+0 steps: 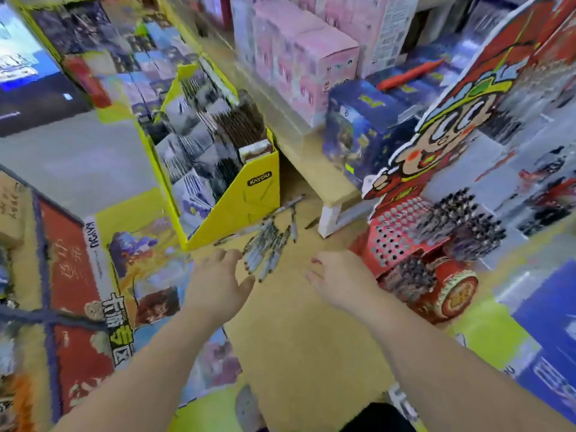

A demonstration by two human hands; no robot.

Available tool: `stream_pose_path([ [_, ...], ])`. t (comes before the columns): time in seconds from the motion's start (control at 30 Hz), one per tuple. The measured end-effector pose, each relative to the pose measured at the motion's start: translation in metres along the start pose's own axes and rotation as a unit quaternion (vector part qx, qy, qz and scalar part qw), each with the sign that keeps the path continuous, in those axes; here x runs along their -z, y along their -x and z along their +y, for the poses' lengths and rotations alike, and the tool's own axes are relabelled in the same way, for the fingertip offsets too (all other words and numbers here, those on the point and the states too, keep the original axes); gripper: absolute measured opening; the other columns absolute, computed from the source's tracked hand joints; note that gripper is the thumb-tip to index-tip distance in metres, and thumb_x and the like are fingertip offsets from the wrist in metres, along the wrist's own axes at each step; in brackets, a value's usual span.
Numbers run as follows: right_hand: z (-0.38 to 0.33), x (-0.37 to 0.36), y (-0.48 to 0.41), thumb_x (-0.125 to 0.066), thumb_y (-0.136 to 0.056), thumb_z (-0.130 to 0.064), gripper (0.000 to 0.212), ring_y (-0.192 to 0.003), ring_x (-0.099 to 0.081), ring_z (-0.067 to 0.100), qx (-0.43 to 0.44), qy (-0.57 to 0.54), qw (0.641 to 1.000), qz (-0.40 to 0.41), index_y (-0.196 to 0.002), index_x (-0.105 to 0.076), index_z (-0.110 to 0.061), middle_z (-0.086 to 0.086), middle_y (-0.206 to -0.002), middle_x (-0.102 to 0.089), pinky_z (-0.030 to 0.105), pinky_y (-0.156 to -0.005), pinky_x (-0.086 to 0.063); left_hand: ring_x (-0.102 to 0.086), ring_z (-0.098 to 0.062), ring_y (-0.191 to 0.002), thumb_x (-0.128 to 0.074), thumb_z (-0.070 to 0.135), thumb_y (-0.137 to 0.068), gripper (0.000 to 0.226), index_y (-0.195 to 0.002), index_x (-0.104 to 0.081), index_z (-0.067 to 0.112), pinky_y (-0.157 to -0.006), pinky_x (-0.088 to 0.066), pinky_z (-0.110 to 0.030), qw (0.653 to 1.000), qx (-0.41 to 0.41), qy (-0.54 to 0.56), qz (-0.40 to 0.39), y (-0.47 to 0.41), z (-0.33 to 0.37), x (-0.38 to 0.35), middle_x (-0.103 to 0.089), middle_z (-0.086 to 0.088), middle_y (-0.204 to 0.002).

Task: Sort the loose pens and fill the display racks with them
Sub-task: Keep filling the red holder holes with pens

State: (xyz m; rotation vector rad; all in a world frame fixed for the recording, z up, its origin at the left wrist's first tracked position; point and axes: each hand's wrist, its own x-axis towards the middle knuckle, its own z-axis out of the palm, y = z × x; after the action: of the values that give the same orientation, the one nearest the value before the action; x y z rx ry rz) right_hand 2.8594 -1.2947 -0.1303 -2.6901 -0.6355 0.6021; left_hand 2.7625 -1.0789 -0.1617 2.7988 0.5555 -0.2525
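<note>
Low at the middle of the view, the left hand was stretched forward over the tan counter, fingers straight and thumb spread wide, holding nothing. Its fingertips were just beside the near ends of the loose pens, which lay in a rough fan at about one o'clock from that hand. The blur hid whether a fingertip touched a pen. The right hand hovered at three o'clock from the left one, apart from it, back up, fingers loosely bent and empty. From this hand the fan of pens lay at about ten o'clock.

A few more pens lay scattered at twelve o'clock from the fan, near the foot of a yellow display box. That box stood at eleven o'clock from the left hand, marked KAYOU on its front and packed with rows of card packs. At two o'clock from the right hand stood the red display rack, its sloped face full of small holes. Dark pens stood in the holes on its far right part, while the near left holes showed open. A cartoon cut-out rose behind the rack. At twelve o'clock from the hands, a raised wooden shelf on a white leg carried pink boxes and a dark blue box.
</note>
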Motion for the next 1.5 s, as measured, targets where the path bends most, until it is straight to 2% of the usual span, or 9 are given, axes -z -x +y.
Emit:
stream_pose_path([
  [0.1, -0.016, -0.015, -0.024, -0.056, -0.098, -0.032, 0.032, -0.092, -0.065, 0.026, -0.027, -0.013, 1.0, -0.002, -0.121, -0.065, -0.011, 0.008, -0.098, -0.07, 0.029, -0.066, -0.041, -0.048, -0.029, -0.125, -0.056, 0.051, -0.096, 0.052, -0.139, -0.046, 0.024, -0.097, -0.041, -0.038, 0.999, -0.031, -0.013, -0.005, -0.031, -0.013, 0.001, -0.05, -0.005, -0.138],
  [0.17, -0.02, -0.03, -0.043, -0.057, -0.099, -0.032, 0.035, -0.095, -0.065, 0.025, -0.035, -0.019, 0.999, -0.003, -0.128, -0.06, -0.014, 0.008, -0.109, -0.067, 0.029, -0.068, -0.041, -0.047, -0.029, -0.126, -0.055, 0.053, -0.096, 0.055, -0.142, -0.043, 0.025, -0.095, -0.042, -0.037, 0.999, -0.047, -0.024, -0.003, -0.05, -0.018, -0.005, -0.047, -0.004, -0.141],
  [0.27, -0.015, -0.059, -0.076, -0.054, -0.099, -0.039, 0.046, -0.118, -0.055, 0.028, -0.036, -0.015, 0.999, 0.006, -0.138, -0.05, -0.015, 0.008, -0.135, -0.049, 0.034, -0.09, -0.045, -0.042, -0.03, -0.133, -0.054, 0.058, -0.093, 0.064, -0.147, -0.039, 0.027, -0.104, -0.039, -0.039, 0.996, -0.077, -0.034, 0.002, -0.076, -0.026, -0.027, -0.042, -0.005, -0.149],
  [0.43, -0.006, -0.088, -0.136, -0.04, -0.102, -0.053, 0.065, -0.151, -0.013, 0.029, -0.034, -0.009, 0.999, 0.029, -0.156, -0.028, -0.018, 0.009, -0.163, -0.019, 0.041, -0.121, -0.019, -0.034, -0.037, -0.141, -0.04, 0.072, -0.079, 0.081, -0.147, -0.043, 0.026, -0.114, -0.032, -0.051, 0.995, -0.096, -0.037, -0.013, -0.107, -0.039, -0.069, -0.035, -0.012, -0.158],
  [0.77, 0.0, -0.121, -0.225, -0.02, -0.093, -0.076, 0.072, -0.151, 0.02, 0.035, -0.081, 0.028, 0.996, 0.002, -0.154, 0.008, -0.049, -0.007, -0.166, 0.019, 0.065, -0.119, -0.004, -0.02, -0.039, -0.149, -0.036, 0.087, -0.077, 0.095, -0.153, -0.036, 0.029, -0.117, -0.016, -0.063, 0.992, -0.107, -0.072, -0.009, -0.127, -0.067, -0.107, -0.021, -0.013, -0.166],
  [0.9, 0.002, -0.124, -0.235, -0.018, -0.092, -0.077, 0.074, -0.15, 0.022, 0.037, -0.101, 0.037, 0.994, -0.009, -0.156, 0.003, -0.045, -0.005, -0.167, 0.013, 0.065, -0.119, -0.001, -0.029, -0.039, -0.145, -0.033, 0.09, -0.077, 0.098, -0.152, -0.039, 0.026, -0.115, -0.023, -0.065, 0.99, -0.116, -0.082, 0.001, -0.128, -0.076, -0.113, -0.026, -0.015, -0.164],
  [1.1, -0.002, -0.133, -0.224, -0.024, -0.097, -0.068, 0.068, -0.153, 0.0, 0.033, -0.04, 0.044, 0.997, 0.044, -0.153, -0.019, -0.029, 0.014, -0.165, -0.01, 0.054, -0.123, -0.002, -0.038, -0.04, -0.135, -0.036, 0.09, -0.074, 0.099, -0.148, -0.046, 0.024, -0.107, -0.035, -0.056, 0.993, -0.1, -0.063, 0.006, -0.13, -0.074, -0.119, -0.039, -0.013, -0.157],
  [1.37, 0.0, -0.157, -0.155, -0.023, -0.096, -0.071, 0.075, -0.154, 0.007, 0.027, -0.011, 0.017, 1.0, 0.024, -0.158, -0.008, -0.031, 0.013, -0.166, -0.005, 0.047, -0.125, 0.004, -0.044, -0.032, -0.126, -0.046, 0.093, -0.067, 0.109, -0.144, -0.05, 0.015, -0.1, -0.038, -0.047, 0.991, -0.118, -0.053, 0.019, -0.094, -0.073, -0.129, -0.046, -0.009, -0.151],
  [1.5, -0.001, -0.161, -0.132, -0.027, -0.097, -0.069, 0.071, -0.154, -0.001, 0.027, -0.031, -0.013, 0.999, 0.035, -0.157, -0.014, -0.033, 0.011, -0.164, -0.013, 0.045, -0.126, 0.0, -0.049, -0.032, -0.121, -0.049, 0.079, -0.074, 0.095, -0.142, -0.052, 0.012, -0.095, -0.044, -0.047, 0.992, -0.117, -0.044, 0.029, -0.07, -0.067, -0.138, -0.049, -0.01, -0.148],
])
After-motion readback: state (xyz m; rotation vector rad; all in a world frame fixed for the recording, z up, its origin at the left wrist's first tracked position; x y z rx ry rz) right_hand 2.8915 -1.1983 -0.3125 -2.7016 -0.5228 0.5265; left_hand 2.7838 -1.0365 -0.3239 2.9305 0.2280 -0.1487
